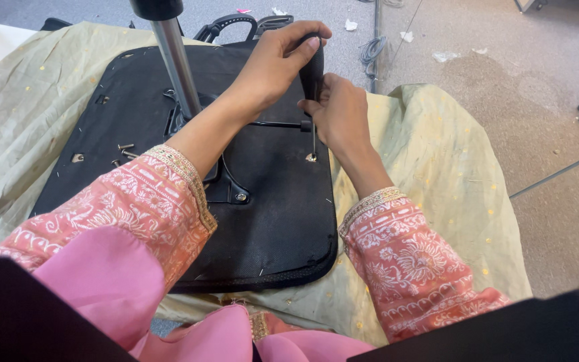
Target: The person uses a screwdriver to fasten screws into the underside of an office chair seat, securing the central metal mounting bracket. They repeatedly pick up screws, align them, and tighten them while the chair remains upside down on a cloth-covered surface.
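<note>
An upturned black chair seat [283,221] lies on a pale green cloth [430,174], with a chrome post [177,67] rising from its metal mechanism. My left hand [273,67] wraps the top of a black-handled screwdriver [312,74]. My right hand [340,114] grips the same tool lower down, by the shaft. The tip stands upright on a screw [311,158] near the seat's right edge.
Loose screws [126,149] lie on the seat at the left. A black chair part [236,25] sits beyond the seat. A grey cable [372,50] and paper scraps lie on the carpet. Metal furniture legs [557,173] stand at the right.
</note>
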